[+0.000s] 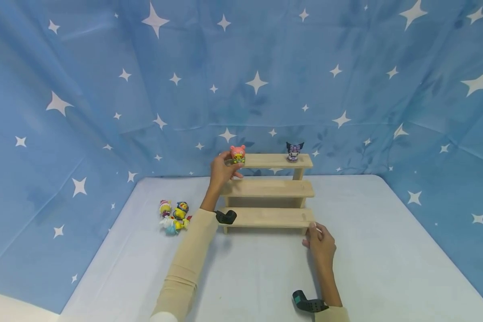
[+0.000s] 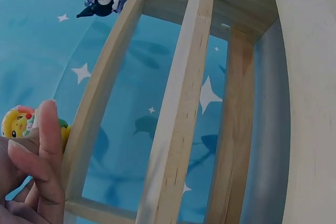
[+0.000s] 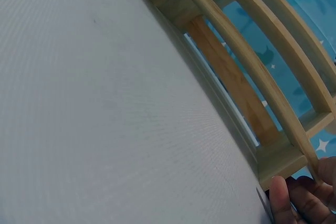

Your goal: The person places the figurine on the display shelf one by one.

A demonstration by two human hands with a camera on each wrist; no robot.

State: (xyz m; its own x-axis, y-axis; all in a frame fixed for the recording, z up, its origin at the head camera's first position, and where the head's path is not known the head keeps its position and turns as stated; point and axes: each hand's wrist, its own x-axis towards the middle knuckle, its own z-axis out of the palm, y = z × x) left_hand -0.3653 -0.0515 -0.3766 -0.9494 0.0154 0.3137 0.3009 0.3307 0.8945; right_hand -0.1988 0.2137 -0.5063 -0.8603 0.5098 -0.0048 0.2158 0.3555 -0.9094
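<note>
A three-tier wooden display stand [image 1: 267, 188] stands on the table. At the left end of its top tier, my left hand [image 1: 221, 171] holds a small yellow figurine with a pink hood [image 1: 238, 153], thumb in front and fingers behind it. In the left wrist view, my fingers [image 2: 48, 135] partly cover that figurine [image 2: 18, 121]. Down at the lowest tier's right front corner, my right hand [image 1: 322, 247] grips the stand's edge. A black-eared figurine in purple [image 1: 293, 152] sits upright toward the right end of the top tier.
Several yellow figurines [image 1: 180, 211] lie in a cluster on the white-covered table [image 1: 257, 277], left of the stand. Blue cloth with white stars [image 1: 193, 53] hangs behind and along both sides.
</note>
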